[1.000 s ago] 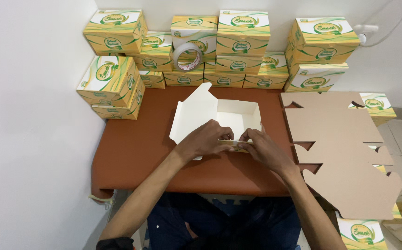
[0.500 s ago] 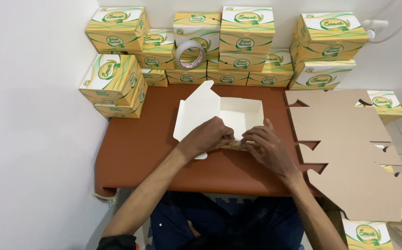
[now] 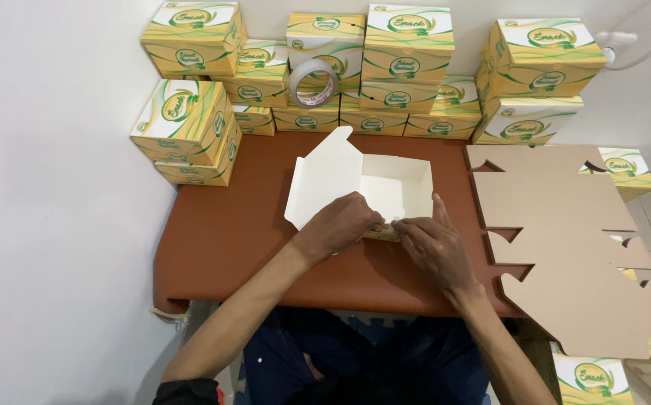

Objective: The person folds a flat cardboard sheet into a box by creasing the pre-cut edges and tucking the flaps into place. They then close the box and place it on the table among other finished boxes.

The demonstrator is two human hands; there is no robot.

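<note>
**Both hands pressed to the near wall of a half-folded carton**

A brown worktop (image 3: 250, 240) is seen from above, pushed against a white wall. At its middle lies a white cardboard box (image 3: 393, 187), open at the top, with its lid flap tilted up and out to the left. The near wall of the box is gripped by both hands. The left hand (image 3: 338, 223) is curled over the near left corner, fingers bent and closed on the card edge. The right hand (image 3: 432, 241) is laid flatter, fingertips pinched on the same wall just beside the left hand, thumb raised along the box's right side. A printed yellow strip of the box is glimpsed between the two hands.

Finished yellow and green boxes (image 3: 408, 52) are stacked along the wall, with a further pile (image 3: 187, 127) at the left corner. A roll of clear tape (image 3: 314, 82) is propped upright against the stacks. Flat brown card blanks (image 3: 565, 240) are heaped at the right edge.
</note>
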